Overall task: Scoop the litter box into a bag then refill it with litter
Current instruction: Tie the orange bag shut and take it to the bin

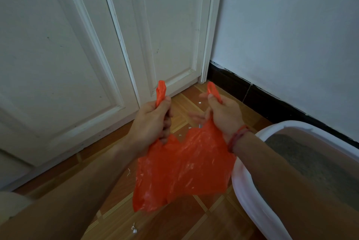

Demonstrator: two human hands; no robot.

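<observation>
Bare floor (184, 103) is left open ahead, bounded by the doors (77, 65) at left and the wall (291, 35) at right; the near right is taken by the litter box (245, 198)

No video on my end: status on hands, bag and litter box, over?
Both grips firm: left hand on one handle, right hand on the other. Orange bag hangs between them. Litter box at right, under right forearm. Nothing in the way.

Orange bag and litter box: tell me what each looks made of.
The orange bag looks like thin plastic film: glossy, crinkled, slightly translucent, with bright glints. The litter box seems to be moulded hard plastic: a smooth, white, rounded rim with a soft sheen.
</observation>
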